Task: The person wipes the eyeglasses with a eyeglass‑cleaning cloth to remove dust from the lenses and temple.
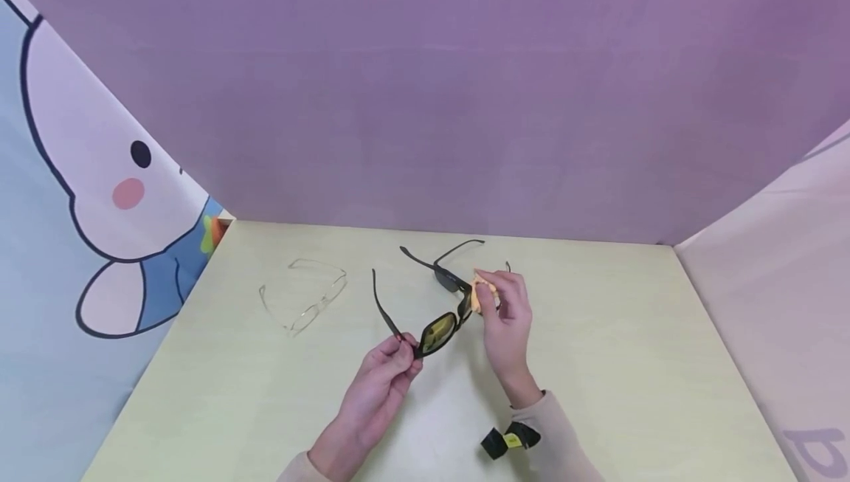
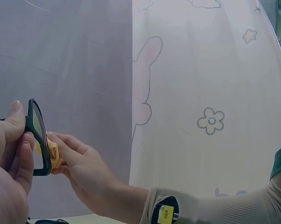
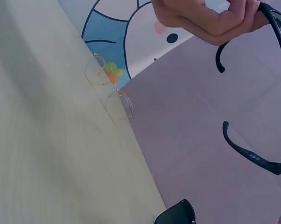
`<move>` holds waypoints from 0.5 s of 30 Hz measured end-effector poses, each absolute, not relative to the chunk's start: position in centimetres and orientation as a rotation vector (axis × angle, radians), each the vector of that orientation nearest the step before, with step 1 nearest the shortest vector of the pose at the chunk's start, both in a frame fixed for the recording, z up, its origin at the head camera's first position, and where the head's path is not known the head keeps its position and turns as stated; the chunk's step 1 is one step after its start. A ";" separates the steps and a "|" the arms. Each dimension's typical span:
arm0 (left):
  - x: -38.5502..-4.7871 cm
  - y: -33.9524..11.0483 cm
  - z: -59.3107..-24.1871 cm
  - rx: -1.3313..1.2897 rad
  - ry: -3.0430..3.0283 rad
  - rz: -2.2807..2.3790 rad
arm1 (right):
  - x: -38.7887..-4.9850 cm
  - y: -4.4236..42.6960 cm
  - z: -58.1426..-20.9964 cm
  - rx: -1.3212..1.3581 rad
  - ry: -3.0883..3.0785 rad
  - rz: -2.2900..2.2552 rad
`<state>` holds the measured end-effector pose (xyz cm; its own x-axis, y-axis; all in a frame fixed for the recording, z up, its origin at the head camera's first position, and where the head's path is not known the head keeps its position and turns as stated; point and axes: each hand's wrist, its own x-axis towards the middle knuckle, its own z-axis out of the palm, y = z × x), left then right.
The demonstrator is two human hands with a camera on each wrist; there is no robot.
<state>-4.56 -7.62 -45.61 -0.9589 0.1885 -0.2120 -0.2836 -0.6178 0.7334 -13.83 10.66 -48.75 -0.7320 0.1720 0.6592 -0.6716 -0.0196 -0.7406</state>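
My left hand [image 1: 380, 384] grips black-framed sunglasses with yellowish lenses [image 1: 438, 334] near one hinge, raised above the table with the temples pointing away. Thumb and fingers of my right hand [image 1: 510, 331] pinch an orange-yellow cloth [image 1: 481, 294] against the other lens, which is partly covered. From the left wrist view, the cloth [image 2: 55, 155] shows bunched beside the black frame [image 2: 47, 161], with the right hand [image 2: 91, 164] behind it. In the right wrist view the sunglasses' temple [image 3: 255, 157] hangs in the air, and the left hand [image 3: 213, 19] holds the far end.
A second pair of dark sunglasses [image 1: 453, 280] lies on the table [image 1: 617, 364] just behind the raised pair. Thin-rimmed glasses [image 1: 323, 300] lie open to the left. Printed cloth walls [image 1: 425, 135] enclose the table's back and sides. A black strap device [image 1: 511, 441] sits at the right wrist.
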 end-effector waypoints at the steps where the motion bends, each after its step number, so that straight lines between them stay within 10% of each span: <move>1: -4.6 -7.6 -45.6 -0.165 1.209 2.607 | -13.7 10.6 -48.7 0.510 -1.660 1.819; 15: -4.6 -7.6 -45.5 -0.136 1.191 2.624 | -11.7 9.6 -48.6 0.580 -1.639 1.736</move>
<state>-4.64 -7.57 -45.48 -0.9628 0.1927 -0.1895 -0.2695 -0.6320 0.7265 -11.72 9.63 -48.65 -0.6760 0.1672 0.7177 -0.7261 0.0152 -0.6875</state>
